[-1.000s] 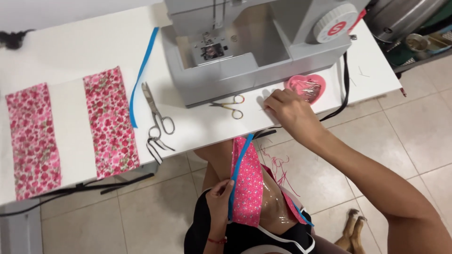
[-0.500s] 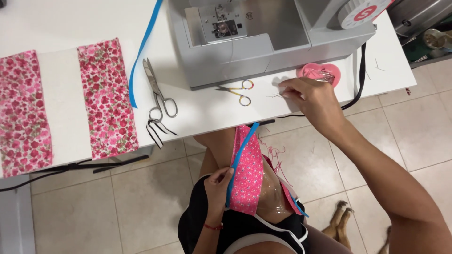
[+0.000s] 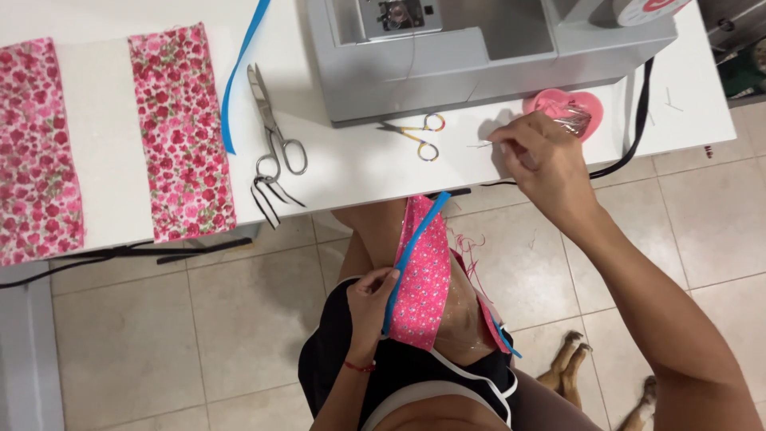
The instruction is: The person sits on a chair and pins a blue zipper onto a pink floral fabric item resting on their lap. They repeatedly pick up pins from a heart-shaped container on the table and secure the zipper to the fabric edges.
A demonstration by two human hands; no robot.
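Pin [image 3: 481, 144] pinched in right hand [image 3: 542, 164], fabric [image 3: 423, 275] in left hand [image 3: 371, 299].

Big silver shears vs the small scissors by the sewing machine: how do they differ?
The silver shears are much longer than the small scissors. The shears are plain metal all over; the small scissors have multicoloured finger loops. The shears lie roughly lengthwise away from the table's front edge; the small scissors lie crosswise, tips pointing left. Both rest closed on the white table, untouched by either hand.
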